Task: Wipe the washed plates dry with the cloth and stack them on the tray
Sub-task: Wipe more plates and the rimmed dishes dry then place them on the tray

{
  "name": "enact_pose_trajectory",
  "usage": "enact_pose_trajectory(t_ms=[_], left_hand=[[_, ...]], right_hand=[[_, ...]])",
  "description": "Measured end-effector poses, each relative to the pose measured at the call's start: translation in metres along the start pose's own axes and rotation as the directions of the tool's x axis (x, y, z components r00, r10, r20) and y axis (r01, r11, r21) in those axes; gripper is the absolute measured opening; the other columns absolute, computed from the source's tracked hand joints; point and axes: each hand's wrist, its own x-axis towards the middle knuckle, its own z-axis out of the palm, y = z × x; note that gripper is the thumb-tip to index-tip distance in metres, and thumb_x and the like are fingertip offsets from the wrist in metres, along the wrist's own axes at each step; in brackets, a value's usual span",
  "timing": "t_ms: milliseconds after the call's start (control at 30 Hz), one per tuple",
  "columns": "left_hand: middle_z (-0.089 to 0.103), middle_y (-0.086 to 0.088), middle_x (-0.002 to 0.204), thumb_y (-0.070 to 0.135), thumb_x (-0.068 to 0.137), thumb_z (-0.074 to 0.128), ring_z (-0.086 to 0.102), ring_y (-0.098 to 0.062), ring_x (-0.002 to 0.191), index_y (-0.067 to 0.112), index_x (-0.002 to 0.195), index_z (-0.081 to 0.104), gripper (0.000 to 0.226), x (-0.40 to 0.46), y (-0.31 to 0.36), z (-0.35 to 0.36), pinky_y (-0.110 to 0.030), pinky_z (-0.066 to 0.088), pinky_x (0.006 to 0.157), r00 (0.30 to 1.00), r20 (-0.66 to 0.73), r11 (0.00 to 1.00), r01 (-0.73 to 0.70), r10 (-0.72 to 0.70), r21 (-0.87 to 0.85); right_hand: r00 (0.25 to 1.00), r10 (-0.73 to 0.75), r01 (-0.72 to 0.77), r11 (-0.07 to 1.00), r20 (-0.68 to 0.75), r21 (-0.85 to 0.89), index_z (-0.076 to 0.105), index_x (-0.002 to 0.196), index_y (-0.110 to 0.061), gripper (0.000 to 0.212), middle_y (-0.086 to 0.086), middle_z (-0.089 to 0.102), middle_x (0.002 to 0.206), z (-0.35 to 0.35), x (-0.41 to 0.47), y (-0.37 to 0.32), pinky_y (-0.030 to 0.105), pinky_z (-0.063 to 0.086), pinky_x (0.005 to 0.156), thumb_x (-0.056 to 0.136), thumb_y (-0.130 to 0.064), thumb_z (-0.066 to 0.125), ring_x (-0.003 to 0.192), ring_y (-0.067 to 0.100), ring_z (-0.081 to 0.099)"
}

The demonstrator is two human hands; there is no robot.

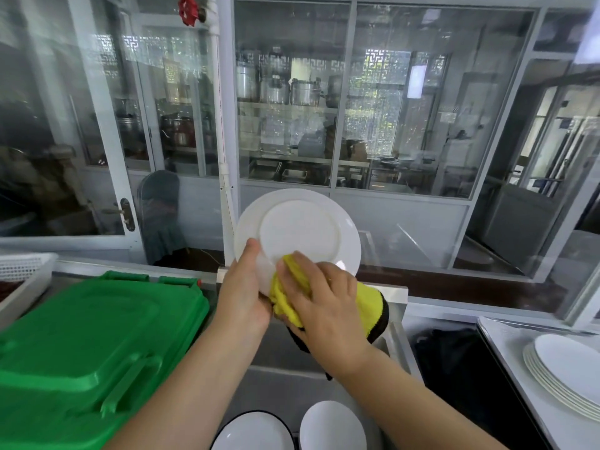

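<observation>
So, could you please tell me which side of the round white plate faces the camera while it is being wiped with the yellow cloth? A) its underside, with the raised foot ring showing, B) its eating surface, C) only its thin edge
A: the round white plate shows its foot ring to the camera, the left hand holding its lower rim and the right hand pressing the yellow cloth on it.

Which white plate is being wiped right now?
The plate held up on edge in the left hand, with the right hand pressing the yellow cloth on it. The stacked plates lie flat, untouched.
</observation>
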Motion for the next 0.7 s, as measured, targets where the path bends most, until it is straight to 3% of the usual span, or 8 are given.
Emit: enact_pose_trajectory(t_ms=[100,267,433,600,700], left_hand=[[0.073,-0.013,0.100,0.042,0.090,0.060,0.072,-0.029,0.084,0.012,0.116,0.062,0.039,0.000,0.003,-0.003,-0.041,0.058,0.059,0.999,0.013,0.999,0.035,-0.035,0.009],[0.074,-0.006,0.099,0.035,0.094,0.056,0.072,-0.020,0.086,0.013,0.116,0.059,0.032,0.001,0.014,-0.017,-0.034,0.059,0.062,0.995,0.076,0.995,-0.074,0.069,0.074],[0.075,0.003,0.095,0.038,0.090,0.060,0.071,-0.013,0.085,0.020,0.108,0.063,0.026,0.003,0.030,-0.033,-0.031,0.056,0.070,0.980,0.102,0.962,-0.188,0.171,0.199],[0.076,0.004,0.086,0.031,0.090,0.061,0.072,-0.012,0.077,0.019,0.095,0.067,0.014,0.002,0.043,-0.045,-0.025,0.054,0.063,0.955,0.190,0.908,-0.279,0.227,0.312],[0.076,0.002,0.084,0.027,0.090,0.062,0.071,-0.012,0.073,0.017,0.092,0.068,0.012,0.001,0.041,-0.050,-0.024,0.056,0.058,0.954,0.224,0.889,-0.271,0.198,0.370]], right_hand=[[0.994,-0.103,0.104,0.994,-0.018,0.020,0.045,0.131,-0.022,0.062,0.002,0.039,0.135,0.005,0.000,0.001,0.038,0.037,0.081,0.076,-0.029,0.073,0.103,0.024,0.045],[0.977,-0.211,0.210,0.974,0.003,0.085,0.046,0.130,-0.022,0.053,0.000,0.038,0.137,0.001,-0.014,0.018,0.038,0.050,0.081,0.083,-0.015,0.068,0.102,0.022,0.044],[0.991,-0.102,0.082,0.974,0.087,0.210,0.047,0.132,-0.022,0.051,0.004,0.039,0.135,-0.008,-0.021,0.022,0.037,0.048,0.089,0.084,-0.016,0.067,0.103,0.027,0.040],[0.995,0.043,-0.062,0.972,0.089,0.229,0.052,0.131,-0.016,0.056,0.009,0.040,0.131,-0.010,-0.006,0.022,0.028,0.031,0.101,0.079,-0.011,0.070,0.104,0.033,0.042],[0.984,0.166,-0.175,0.971,0.070,0.162,0.057,0.131,-0.015,0.051,0.015,0.047,0.128,-0.007,0.020,0.013,0.043,0.043,0.091,0.082,-0.017,0.071,0.101,0.036,0.042]])
